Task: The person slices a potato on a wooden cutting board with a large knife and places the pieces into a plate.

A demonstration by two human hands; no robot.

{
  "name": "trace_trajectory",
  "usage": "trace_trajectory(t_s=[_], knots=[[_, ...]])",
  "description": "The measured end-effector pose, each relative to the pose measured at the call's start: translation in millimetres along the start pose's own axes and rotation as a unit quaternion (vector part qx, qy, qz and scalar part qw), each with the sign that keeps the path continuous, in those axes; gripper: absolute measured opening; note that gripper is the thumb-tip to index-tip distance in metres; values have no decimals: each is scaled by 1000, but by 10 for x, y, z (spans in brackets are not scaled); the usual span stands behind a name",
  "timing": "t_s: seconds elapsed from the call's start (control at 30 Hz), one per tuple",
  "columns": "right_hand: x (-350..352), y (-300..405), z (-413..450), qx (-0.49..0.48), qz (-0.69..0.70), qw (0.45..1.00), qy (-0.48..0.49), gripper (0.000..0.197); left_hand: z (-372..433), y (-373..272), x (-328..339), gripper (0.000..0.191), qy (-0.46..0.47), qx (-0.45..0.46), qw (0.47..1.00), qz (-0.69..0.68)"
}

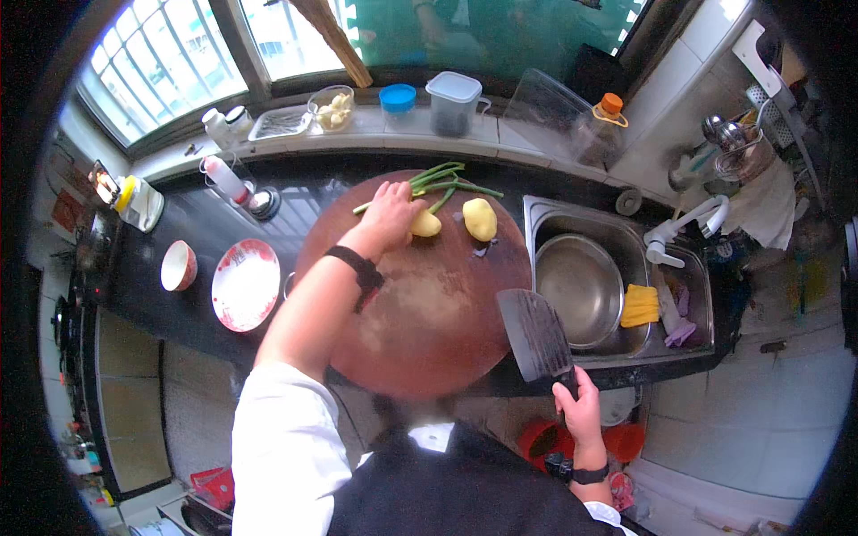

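My left hand [391, 218] reaches over the far part of a round wooden cutting board [422, 321]. Its fingers lie on or beside a peeled potato [426, 224]; whether they grip it is hidden. Green onions [446, 181] lie just beyond, and a second peeled potato [480, 220] rests to the right, with small dark scraps near it. My right hand [580, 407] is closed on the handle of a cleaver [536, 333], whose broad blade is over the board's right edge and the sink's near left corner.
Right of the board is a steel double sink [687, 350] with a metal basin [578, 291], a yellow cloth [640, 306] and a white faucet [670, 231]. A red-patterned plate [246, 285] and a bowl [179, 266] stand left. Jars and containers line the windowsill [395, 139].
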State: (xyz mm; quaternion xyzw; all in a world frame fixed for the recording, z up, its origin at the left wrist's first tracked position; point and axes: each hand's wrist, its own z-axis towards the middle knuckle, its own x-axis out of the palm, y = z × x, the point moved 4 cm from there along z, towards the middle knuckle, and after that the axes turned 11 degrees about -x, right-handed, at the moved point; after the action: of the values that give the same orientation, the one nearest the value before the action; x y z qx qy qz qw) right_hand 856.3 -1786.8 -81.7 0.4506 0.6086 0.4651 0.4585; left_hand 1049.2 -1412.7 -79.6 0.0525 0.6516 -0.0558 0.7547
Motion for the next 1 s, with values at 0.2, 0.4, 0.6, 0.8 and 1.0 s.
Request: trace_trajectory(t_s=[0.2,0.4,0.6,0.8,1.0], knots=[[174,60,26,-31,-4,999,18,32,-276,15,-33,55,107,-43,990,-84],[533,334,210,-130,-171,974,68,35,-1325,-193,-401,54,58,-155,979,-122],[1260,612,349,-234,-196,933,190,32,-2073,-330,-281,52,8,-258,947,-192],[1625,677,348,-278,-214,911,216,32,-2133,-420,-152,59,-78,-312,920,-225],[1664,679,319,-314,-254,888,219,33,-2193,-446,-284,53,-101,-185,937,-279]])
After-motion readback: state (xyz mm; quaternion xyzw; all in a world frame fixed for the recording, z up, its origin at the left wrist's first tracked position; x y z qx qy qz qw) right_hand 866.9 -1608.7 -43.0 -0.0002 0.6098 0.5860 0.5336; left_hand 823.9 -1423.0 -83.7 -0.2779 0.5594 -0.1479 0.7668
